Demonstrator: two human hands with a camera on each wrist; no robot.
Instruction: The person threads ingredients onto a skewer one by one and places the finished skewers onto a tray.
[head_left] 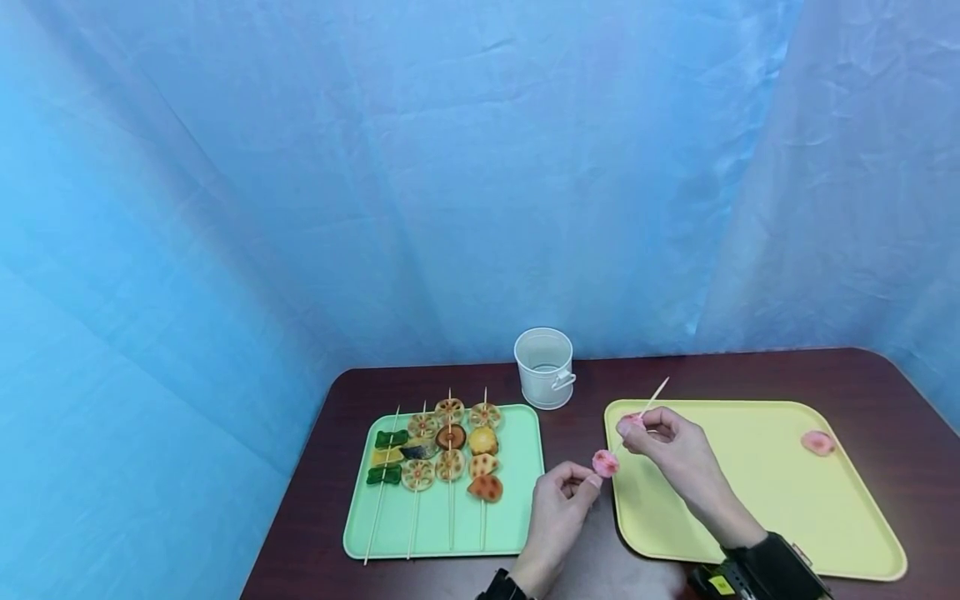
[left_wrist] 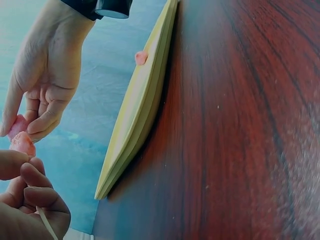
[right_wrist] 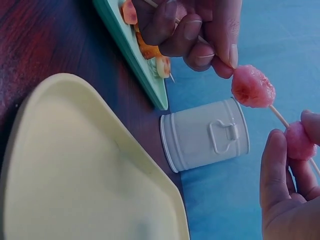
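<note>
My left hand [head_left: 558, 508] grips a thin wooden skewer [right_wrist: 279, 116], which runs back through its curled fingers. Just beyond those fingertips, a round pink food piece [right_wrist: 252, 86] with reddish-brown marks is threaded on the stick. With thumb and fingers, my right hand [head_left: 678, 458] pinches a second pink piece [right_wrist: 300, 141] farther up the same skewer, a short gap from the first. The skewer's pointed end sticks out past the right fingers in the head view. Both hands are raised near the yellow tray's left edge.
A third pink piece [head_left: 817, 442] lies on the yellow tray [head_left: 787, 517] at right. The green tray [head_left: 513, 533] at left bears several filled skewers with lotus slices, mushroom and green pieces. Behind, between the trays, stands a white metal bucket [head_left: 543, 375].
</note>
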